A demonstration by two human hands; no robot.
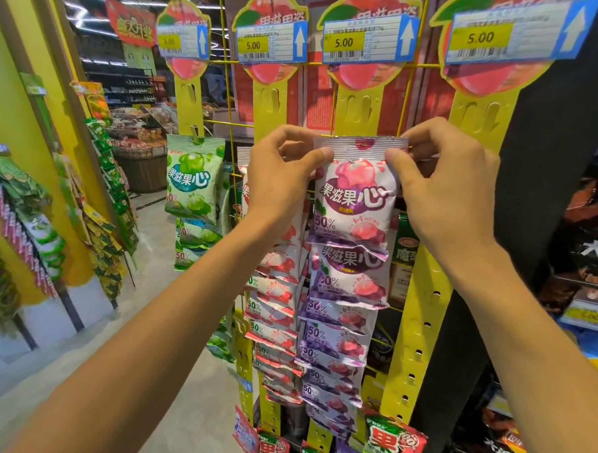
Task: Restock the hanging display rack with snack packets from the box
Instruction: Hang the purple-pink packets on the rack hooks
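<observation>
A purple-and-white snack packet is held up against the third yellow hanging strip of the display rack. My left hand pinches its top left corner and my right hand pinches its top right corner, at the silver seal. Below it on the same strip hang several matching purple packets. The strip to the left carries several red-and-white packets. Green packets hang on the far left strip. The rightmost strip shows bare hooks. The box is not in view.
Price tags reading 5.00 sit on peach-shaped headers above each strip. A dark shelf unit with bagged goods stands at the right. Another rack of hanging packets lines the yellow pillar at left. An aisle floor runs between.
</observation>
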